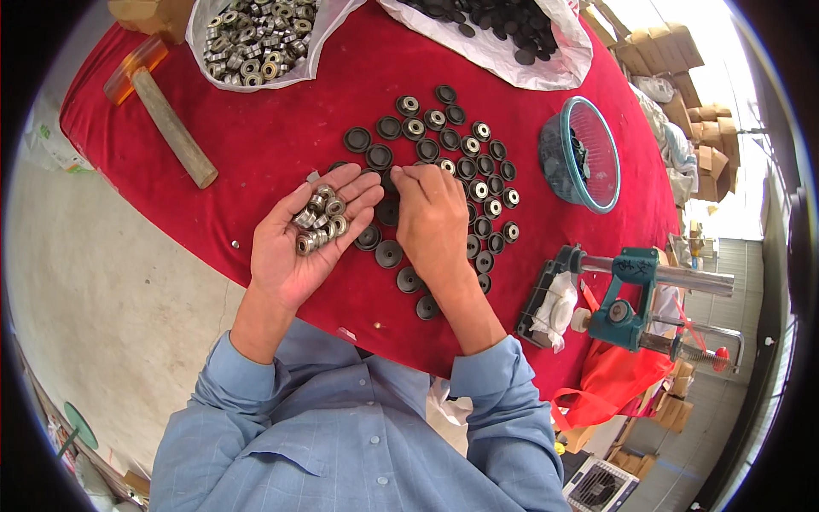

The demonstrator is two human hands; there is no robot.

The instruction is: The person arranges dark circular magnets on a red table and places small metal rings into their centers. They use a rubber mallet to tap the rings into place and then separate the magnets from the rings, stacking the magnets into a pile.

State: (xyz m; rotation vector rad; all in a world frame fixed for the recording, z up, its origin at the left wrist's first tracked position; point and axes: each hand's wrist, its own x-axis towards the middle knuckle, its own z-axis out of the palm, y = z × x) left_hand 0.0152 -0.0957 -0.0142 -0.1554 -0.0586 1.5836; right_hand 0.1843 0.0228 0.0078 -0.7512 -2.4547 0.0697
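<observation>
My left hand (pixel 286 260) is turned palm up and cups several small silver ball bearings (pixel 321 218). Right beside its fingertips, my right hand (pixel 433 218) reaches down over the round black wheel-like parts (pixel 388 253), its fingers pinched together. Whatever sits between those fingers is hidden. The black parts lie in loose rows on the red cloth (pixel 264 119). Several of them, such as one black part with a bearing seated in its centre (pixel 413 129), show a silver ring; others, mainly toward the near and left side, show a bare hollow.
At the far left rests a mallet (pixel 175 128) with a wooden handle. Behind are a white bag of bearings (pixel 317 51) and a white bag of black discs (pixel 559 72). A blue plastic basket (pixel 610 154) and a green hand press (pixel 631 299) stand at the right.
</observation>
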